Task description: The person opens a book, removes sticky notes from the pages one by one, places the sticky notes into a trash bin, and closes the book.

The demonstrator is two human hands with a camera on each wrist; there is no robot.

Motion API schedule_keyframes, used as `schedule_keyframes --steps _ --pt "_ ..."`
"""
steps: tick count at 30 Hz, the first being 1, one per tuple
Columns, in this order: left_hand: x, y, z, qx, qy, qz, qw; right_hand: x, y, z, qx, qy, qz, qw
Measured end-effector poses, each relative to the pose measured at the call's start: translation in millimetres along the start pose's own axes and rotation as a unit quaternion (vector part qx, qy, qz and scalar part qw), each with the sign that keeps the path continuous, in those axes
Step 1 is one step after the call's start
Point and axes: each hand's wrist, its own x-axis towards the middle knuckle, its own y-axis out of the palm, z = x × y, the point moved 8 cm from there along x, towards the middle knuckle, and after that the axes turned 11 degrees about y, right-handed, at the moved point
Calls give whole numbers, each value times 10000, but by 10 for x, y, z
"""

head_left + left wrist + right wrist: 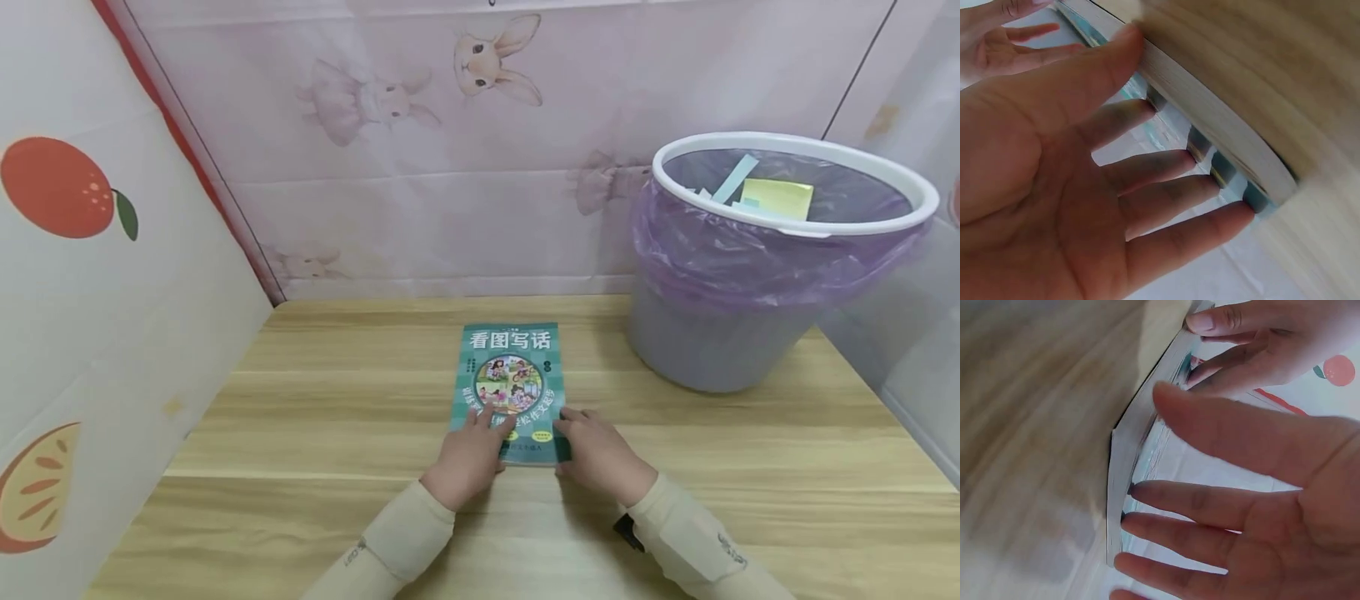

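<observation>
A green paperback book (pixel 510 387) with white Chinese characters and a round cartoon picture lies face up on the wooden table. My left hand (pixel 467 460) rests on its lower left part, fingertips on the cover. In the left wrist view the fingers (pixel 1172 194) are stretched out over the cover, and the thumb is at the page edge. At the book's lower right edge is my right hand (pixel 609 460). In the right wrist view its straight fingers (pixel 1179 537) reach the cover's edge, while the thumb points toward the pages.
A grey trash bin (pixel 705 333) with a white rim and purple liner stands at the back right. It holds a yellow-green piece (pixel 780 198) and pale blue strips. Behind the wooden table (pixel 337 400) hangs a pink rabbit-print sheet (pixel 420 217); a fruit-print sheet (pixel 112 317) is on the left.
</observation>
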Motion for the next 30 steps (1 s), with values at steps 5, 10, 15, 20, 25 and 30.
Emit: schedule_keyframes --steps 5,10,15,20,25,30 --pt "73 28 17 388 159 85 9991 35 32 -90 -251 74 526 9983" --pt "127 26 39 757 284 85 9967 76 40 -135 -299 97 821 9961" --pt "143 32 63 857 318 113 9957 93 46 -144 -324 125 860 9957" --pt "150 25 77 898 309 77 9954 107 29 -129 -338 119 846 9958" --pt "145 54 67 991 306 165 9945 99 30 -149 -275 147 884 9956" --pt "196 74 46 974 193 176 9949 114 4 -201 -156 193 817 9963"
